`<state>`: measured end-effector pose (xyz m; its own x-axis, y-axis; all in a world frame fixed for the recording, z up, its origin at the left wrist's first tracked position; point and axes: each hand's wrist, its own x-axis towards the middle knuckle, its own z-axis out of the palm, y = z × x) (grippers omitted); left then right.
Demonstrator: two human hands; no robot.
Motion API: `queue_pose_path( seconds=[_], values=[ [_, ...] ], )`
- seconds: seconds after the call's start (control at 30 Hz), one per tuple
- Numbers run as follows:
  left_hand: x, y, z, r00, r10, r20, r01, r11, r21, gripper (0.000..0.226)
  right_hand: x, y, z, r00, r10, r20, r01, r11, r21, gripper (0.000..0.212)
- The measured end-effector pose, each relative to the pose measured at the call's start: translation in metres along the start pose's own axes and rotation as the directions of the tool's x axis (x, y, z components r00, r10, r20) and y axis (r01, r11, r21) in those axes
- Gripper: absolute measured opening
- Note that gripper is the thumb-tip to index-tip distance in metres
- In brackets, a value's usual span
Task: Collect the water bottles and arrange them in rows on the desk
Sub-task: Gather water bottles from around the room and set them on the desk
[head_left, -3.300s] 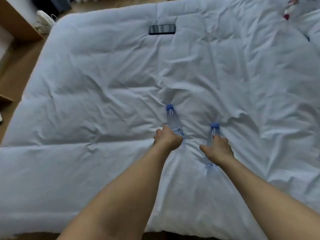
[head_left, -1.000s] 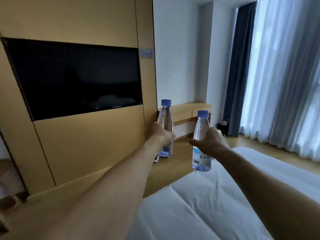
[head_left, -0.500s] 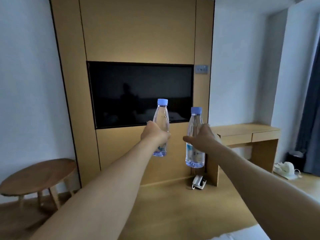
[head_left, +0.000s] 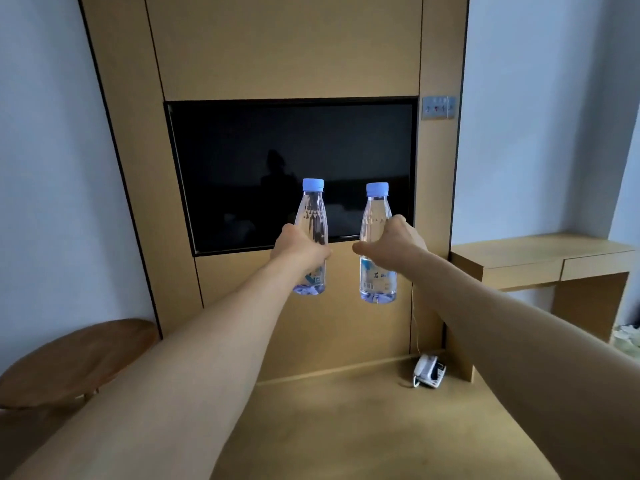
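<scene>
Aloft, two bottles, apparently full.

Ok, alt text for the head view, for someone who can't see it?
The left hand grips the left bottle and the right hand the right bottle, both upright, blue-capped, before a dark TV. The wooden desk stands at right.

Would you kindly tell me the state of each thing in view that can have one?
left bottle: capped, upright, gripped in mid-air by the left hand
right bottle: capped, upright, gripped in mid-air by the right hand
television: off, screen dark
desk drawer: closed
desk: no bottle on the part in view
telephone: lying on the floor
</scene>
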<state>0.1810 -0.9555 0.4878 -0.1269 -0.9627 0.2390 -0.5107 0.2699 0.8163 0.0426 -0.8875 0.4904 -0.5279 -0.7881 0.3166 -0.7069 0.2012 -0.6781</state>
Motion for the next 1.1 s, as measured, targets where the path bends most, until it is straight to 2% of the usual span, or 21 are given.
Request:
queue_pose_path(
  seconds=[0.3,0.73,1.1],
  values=[
    [0.128,-0.013,0.064,0.998,0.037,0.058,-0.035,0.999,-0.037,0.056,0.112,0.030,0.046,0.995,0.082,-0.049,-0.084,0.995,-0.045,0.057],
    [0.354,-0.023,0.153,0.950,0.149,0.274,-0.152,0.988,-0.008,0.056,0.302,0.060,0.130,0.939,0.266,-0.217,-0.287,0.955,-0.070,0.052],
    [0.428,0.020,0.310,0.861,0.258,0.437,-0.221,0.966,-0.134,0.054,0.391,0.164,0.102,0.847,0.401,-0.350,-0.453,0.888,-0.077,0.053]
  ],
)
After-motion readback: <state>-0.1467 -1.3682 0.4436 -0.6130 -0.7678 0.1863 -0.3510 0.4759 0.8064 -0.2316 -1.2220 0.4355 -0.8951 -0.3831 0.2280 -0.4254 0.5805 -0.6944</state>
